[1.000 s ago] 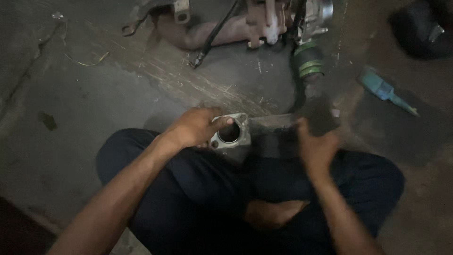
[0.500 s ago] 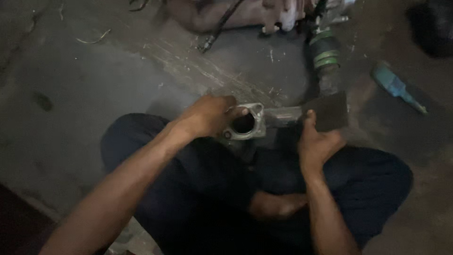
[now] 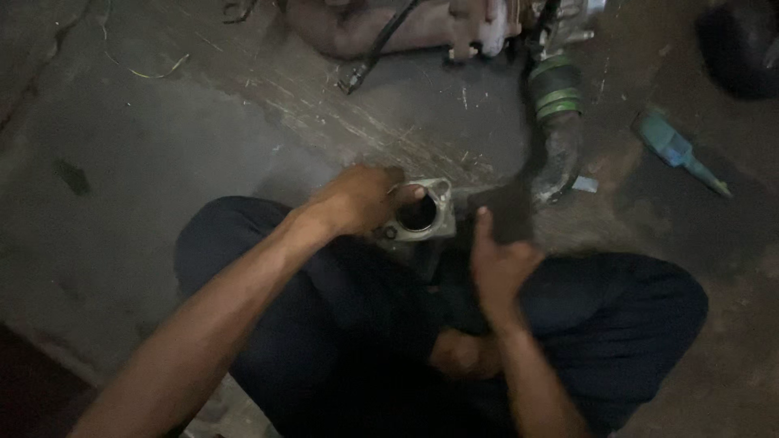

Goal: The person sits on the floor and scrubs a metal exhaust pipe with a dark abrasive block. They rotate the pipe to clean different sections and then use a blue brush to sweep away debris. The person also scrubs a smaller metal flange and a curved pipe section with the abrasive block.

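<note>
flange [image 3: 419,214]: metal pipe end, bore facing up, propped on lap
left hand [image 3: 357,199]: fingers clamped on flange at 9 o'clock, steadying it
right hand [image 3: 497,264]: fingers pinching dark pad [image 3: 507,212] against pipe at 3 o'clock

Left hand [image 3: 361,199]: arm extended forward, fingers curled, closed in a grip | Right hand [image 3: 497,264]: forearm raised, thumb up, fingers clasped, motion-blurred

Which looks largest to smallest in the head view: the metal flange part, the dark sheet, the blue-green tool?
1. Dark sheet, blurred.
2. Metal flange part, partly hidden, so nearly alike.
3. Blue-green tool, farther off.
</note>
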